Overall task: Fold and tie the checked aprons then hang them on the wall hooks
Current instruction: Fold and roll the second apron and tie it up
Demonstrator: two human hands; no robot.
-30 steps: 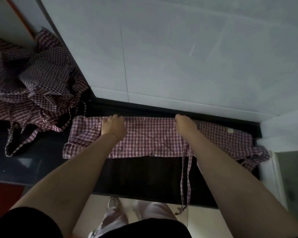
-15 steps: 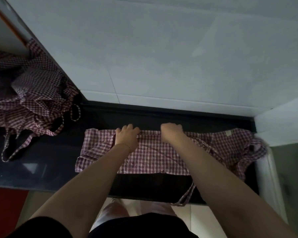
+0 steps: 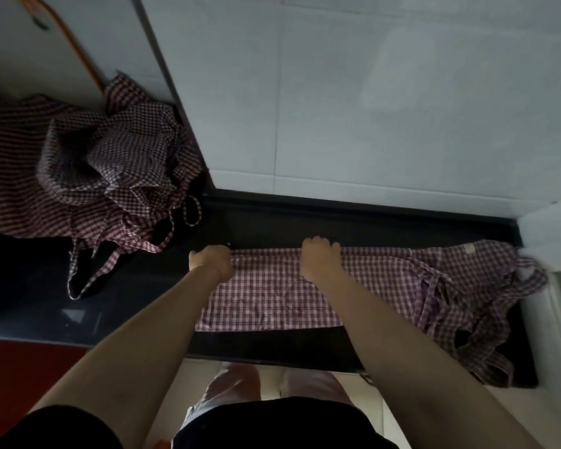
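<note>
On the dark, shiny counter [image 3: 39,286], a checked apron [image 3: 272,296] is lying folded into a long flat strip, running left to right close to the white tiled wall [image 3: 370,108]. Its cloth is thin and soft, with small red and white squares. The left hand [image 3: 212,262] is sitting at the strip's left end, its fingers curled and gripping the cloth. The right hand [image 3: 321,259] is sitting on the far edge near the middle, its fingers bent down and holding the cloth too. At the right end, the apron is bunching up, and its thin straps [image 3: 486,319] are lying in loose, tangled loops. Far to the left, a crumpled pile of more checked aprons [image 3: 110,170] is resting on the counter, with one strap looping toward the near side.
</note>
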